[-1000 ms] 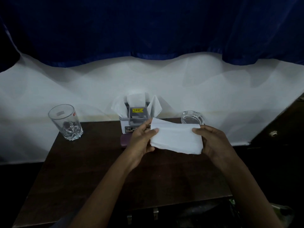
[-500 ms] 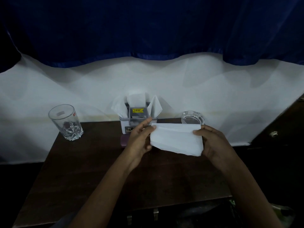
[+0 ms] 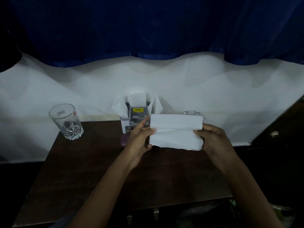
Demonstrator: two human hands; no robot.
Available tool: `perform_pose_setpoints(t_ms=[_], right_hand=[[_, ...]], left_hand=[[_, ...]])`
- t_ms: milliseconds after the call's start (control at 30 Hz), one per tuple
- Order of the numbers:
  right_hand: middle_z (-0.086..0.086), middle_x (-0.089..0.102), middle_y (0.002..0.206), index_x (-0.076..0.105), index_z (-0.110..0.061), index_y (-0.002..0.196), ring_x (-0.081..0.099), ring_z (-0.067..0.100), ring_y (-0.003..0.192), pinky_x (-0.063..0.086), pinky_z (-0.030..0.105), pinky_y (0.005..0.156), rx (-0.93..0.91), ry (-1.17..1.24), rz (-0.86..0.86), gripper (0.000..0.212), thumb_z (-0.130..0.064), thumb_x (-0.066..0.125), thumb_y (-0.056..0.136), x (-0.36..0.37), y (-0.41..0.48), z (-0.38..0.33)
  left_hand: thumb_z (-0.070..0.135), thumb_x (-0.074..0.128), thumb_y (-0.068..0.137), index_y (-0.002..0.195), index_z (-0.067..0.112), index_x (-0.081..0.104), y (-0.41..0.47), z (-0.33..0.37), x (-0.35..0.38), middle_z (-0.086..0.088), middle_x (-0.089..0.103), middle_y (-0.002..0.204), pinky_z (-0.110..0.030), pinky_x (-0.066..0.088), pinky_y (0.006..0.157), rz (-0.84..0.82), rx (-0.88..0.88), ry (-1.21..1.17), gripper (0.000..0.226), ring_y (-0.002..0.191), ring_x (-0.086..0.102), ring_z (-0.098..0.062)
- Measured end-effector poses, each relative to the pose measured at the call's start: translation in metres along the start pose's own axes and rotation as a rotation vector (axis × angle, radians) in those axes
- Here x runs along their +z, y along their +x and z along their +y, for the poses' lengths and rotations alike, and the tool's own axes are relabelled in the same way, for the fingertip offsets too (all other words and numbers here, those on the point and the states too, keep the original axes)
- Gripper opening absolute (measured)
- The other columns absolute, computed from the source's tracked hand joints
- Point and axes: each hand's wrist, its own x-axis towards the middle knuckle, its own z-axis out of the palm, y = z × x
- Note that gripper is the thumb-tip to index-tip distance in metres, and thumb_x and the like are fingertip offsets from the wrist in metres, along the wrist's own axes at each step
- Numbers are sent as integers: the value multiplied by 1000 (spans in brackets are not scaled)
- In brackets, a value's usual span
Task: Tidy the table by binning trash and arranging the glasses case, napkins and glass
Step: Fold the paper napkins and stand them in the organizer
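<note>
Left hand [image 3: 139, 139] and right hand [image 3: 213, 140] each pinched end of white napkin [image 3: 176, 132] above bench [image 3: 92, 170]; glass [image 3: 66, 121] well left of left hand.

Dark wood counter [image 3: 82, 178] takes up most of the near half. A white cloth [image 3: 164, 79] is draped behind it, with a deep blue curtain [image 3: 148, 27] hanging above that. At the far middle sits a grey and white holder [image 3: 137, 118] with a yellow price sticker [image 3: 137, 110]. Far right there's dark furniture with a small pale knob [image 3: 274, 133]. Two little metal brackets [image 3: 155, 212] sit under the near edge.
</note>
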Motion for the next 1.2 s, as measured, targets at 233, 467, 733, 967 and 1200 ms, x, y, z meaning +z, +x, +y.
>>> perform_pose_setpoints(t_ms=[233,467,733,967,1200], right_hand=[[-3,75,72,76,-18,70,69,12,72,55,22,59,-144,-145,-67,44,10,45,83,-1,-3,-1],[0,75,73,75,-18,59,70,15,73,57,24,61,-160,-46,-89,49,10,43,83,-2,-4,-5],[3,74,81,74,-13,60,69,18,75,56,24,59,-124,141,-153,41,11,48,81,-6,-6,-11],[3,74,78,71,-12,55,69,17,72,54,22,55,-76,150,-160,44,11,45,82,-5,-6,-13],[1,74,90,74,-18,83,70,16,85,56,27,70,-87,140,-166,35,6,49,76,-5,-7,-13]], left_hand=[[-2,53,85,74,22,71,-6,2,3,9,74,83,-14,31,40,-26,-41,52,32,65,54,-7],[6,48,91,101,24,68,-5,2,3,8,72,84,-13,29,37,-67,-115,13,29,55,53,-4],[15,49,94,83,21,65,-8,-1,5,9,59,54,-12,32,37,-139,-220,6,20,39,42,-2],[24,51,92,106,18,63,-10,4,3,3,71,75,-12,41,39,-215,-244,-88,19,54,59,-7],[39,44,93,117,22,59,-10,6,4,-1,70,93,-18,51,43,-273,-273,-156,33,78,66,-17]])
